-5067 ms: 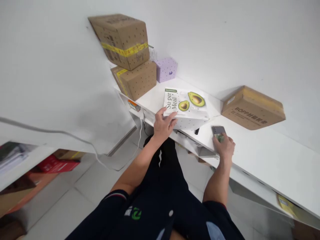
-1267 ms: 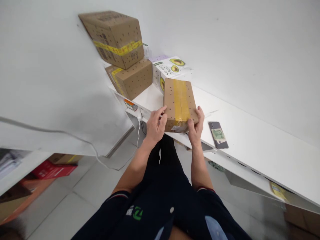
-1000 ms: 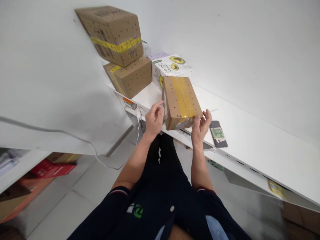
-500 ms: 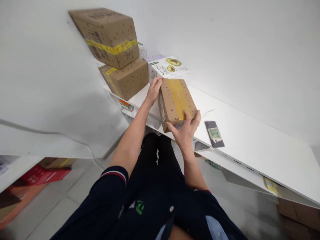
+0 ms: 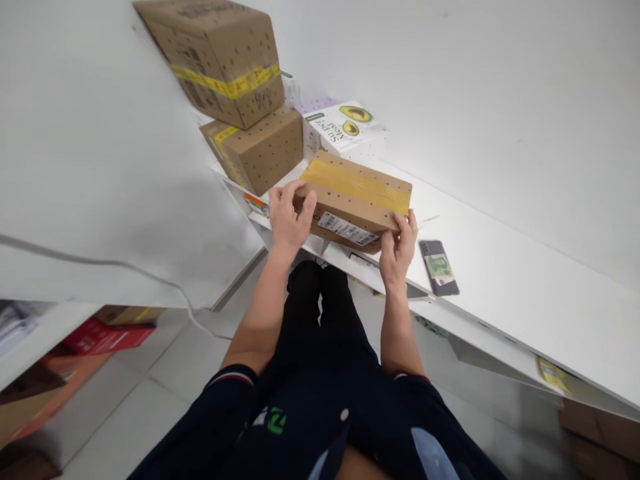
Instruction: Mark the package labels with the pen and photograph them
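I hold a flat brown cardboard box with yellow tape along its top and a white barcode label on the side facing me. It is turned sideways over the front edge of the white counter. My left hand grips its left end, fingers curled over the top. My right hand grips its right end from below and beside. Just right of my right hand a dark phone lies flat on the counter.
Two brown boxes with yellow tape are stacked at the counter's far left. A white avocado-printed box lies behind the held box, a purple box partly hidden behind it. A white cable crosses the left. Red boxes sit low on the left.
The brown box was turned from lengthwise to sideways, its labelled side now toward me. My left hand came back from the box's far corner to its left end; my right hand shifted to the right end.
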The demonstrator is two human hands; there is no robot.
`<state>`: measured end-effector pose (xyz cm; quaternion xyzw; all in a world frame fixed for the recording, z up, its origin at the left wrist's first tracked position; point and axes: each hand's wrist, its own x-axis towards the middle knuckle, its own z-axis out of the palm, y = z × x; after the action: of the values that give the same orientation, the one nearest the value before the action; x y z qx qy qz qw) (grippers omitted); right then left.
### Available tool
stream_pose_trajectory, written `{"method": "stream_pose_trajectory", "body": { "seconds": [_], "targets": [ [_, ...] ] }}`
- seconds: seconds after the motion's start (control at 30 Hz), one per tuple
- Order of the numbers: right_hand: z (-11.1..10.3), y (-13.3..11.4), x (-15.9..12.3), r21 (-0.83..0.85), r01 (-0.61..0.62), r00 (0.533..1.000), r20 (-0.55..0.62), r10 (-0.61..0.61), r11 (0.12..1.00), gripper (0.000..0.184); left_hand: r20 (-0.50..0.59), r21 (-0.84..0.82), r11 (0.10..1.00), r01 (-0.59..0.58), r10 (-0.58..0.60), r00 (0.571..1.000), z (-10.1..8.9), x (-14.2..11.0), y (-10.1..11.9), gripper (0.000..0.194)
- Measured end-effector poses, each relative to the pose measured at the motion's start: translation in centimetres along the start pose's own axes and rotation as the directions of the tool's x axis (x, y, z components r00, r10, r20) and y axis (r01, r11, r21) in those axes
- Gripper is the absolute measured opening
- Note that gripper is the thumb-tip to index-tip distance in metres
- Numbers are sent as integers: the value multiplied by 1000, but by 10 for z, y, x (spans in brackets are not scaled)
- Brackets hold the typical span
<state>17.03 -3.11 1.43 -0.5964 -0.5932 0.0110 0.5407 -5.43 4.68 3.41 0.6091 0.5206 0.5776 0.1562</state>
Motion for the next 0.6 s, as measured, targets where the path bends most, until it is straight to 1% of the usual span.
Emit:
{"method": "stream_pose_trajectory", "body": {
  "seconds": [0.1,0.17,0.27,0.33,0.37,0.43,0.53,0.6],
  "targets": [
    [1,5,3,-11,-13,1000,-7,13,1000,41,31,34,999,7,-8,999,-6,-11,8,47],
    [1,9,5,-20,-34,999,-11,34,999,43,24,61,998,-16,14,1000,-8,-17,10,46],
    [1,14,6,-50,-22,999,-41,20,999,43,-36,132,984,-120,126,991,-8,-22,13,38],
    [2,15,7,-80,7,999,-52,-11,997,43,-61,181,958,-222,236,970,-5,-24,15,34],
    [2,14,7,-90,18,998,-54,-23,996,43,-56,200,944,-264,280,958,-4,-25,17,35],
    [1,12,7,-101,23,998,-52,-28,995,43,5,234,920,-315,322,947,0,-25,21,39],
    [0,6,7,-100,6,999,-42,-11,995,43,156,300,892,-338,304,940,6,-23,29,47],
    [-2,2,8,-101,8,1000,-28,-11,995,42,225,327,871,-366,304,926,8,-22,34,48]
  ]
}}
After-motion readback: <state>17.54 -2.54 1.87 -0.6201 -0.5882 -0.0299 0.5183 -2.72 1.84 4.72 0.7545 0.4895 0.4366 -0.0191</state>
